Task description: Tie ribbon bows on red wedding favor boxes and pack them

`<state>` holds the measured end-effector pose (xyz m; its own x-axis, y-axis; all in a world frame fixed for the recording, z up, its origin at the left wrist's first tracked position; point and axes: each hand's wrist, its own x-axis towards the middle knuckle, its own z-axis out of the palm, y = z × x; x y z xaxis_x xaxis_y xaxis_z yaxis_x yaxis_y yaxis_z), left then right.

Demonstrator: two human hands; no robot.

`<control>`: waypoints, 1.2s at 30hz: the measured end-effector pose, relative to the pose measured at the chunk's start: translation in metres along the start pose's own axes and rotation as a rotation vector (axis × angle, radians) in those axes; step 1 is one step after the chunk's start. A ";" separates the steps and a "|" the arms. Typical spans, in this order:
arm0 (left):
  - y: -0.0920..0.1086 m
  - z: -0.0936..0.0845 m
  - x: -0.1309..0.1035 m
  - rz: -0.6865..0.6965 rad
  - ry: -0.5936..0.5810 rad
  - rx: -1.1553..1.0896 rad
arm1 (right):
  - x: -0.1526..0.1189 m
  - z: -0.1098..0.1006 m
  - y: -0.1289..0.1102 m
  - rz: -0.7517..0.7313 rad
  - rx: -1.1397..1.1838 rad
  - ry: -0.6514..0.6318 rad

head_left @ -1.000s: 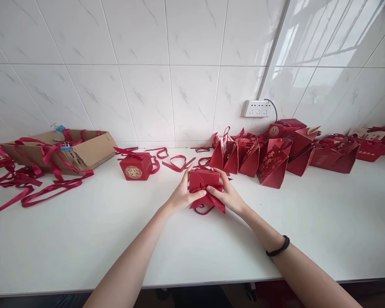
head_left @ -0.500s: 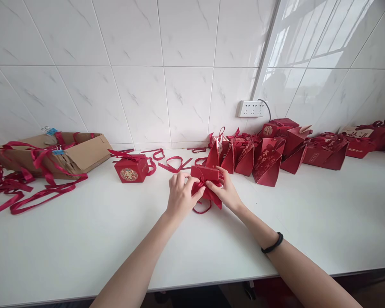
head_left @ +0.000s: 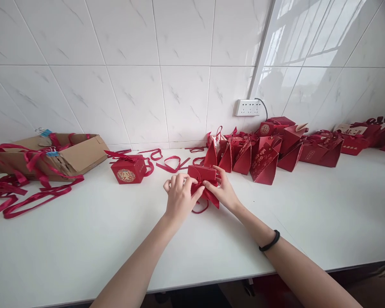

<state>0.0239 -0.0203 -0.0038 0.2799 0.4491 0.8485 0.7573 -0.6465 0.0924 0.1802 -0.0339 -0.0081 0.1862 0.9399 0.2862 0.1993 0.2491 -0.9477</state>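
Observation:
In front of me on the table is a small red gift box [head_left: 202, 172] with a red ribbon [head_left: 212, 198] across its front and a twisted red cord loop [head_left: 201, 209] under it. My left hand [head_left: 179, 194] pinches the ribbon near the middle, thumb and index finger close together. My right hand [head_left: 223, 190] presses its thumb on the same spot, its index finger reaching over the box's upper right edge. The fingers partly cover the knot. A finished-looking red box with gold print [head_left: 126, 172] stands to the left, topped by a ribbon.
On the left lies an open cardboard box [head_left: 86, 156] draped with red ribbons [head_left: 41, 205] and clips. Cut ribbon pieces [head_left: 172, 164] lie along the wall. Several red gift boxes [head_left: 265, 162] are lined up on the right, below a white power strip [head_left: 247, 108].
The whole view has shifted slightly, so things sit a little further left. Both hands stay at the ribbon on the box with nearly the same hold.

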 end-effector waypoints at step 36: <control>-0.012 -0.004 0.002 0.208 -0.145 -0.114 | 0.000 -0.003 -0.004 -0.005 0.042 0.164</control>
<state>0.0127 -0.0140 -0.0007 0.5101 0.3777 0.7727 0.6056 -0.7957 -0.0109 0.1820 -0.0359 -0.0035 0.3404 0.8888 0.3068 0.1611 0.2663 -0.9503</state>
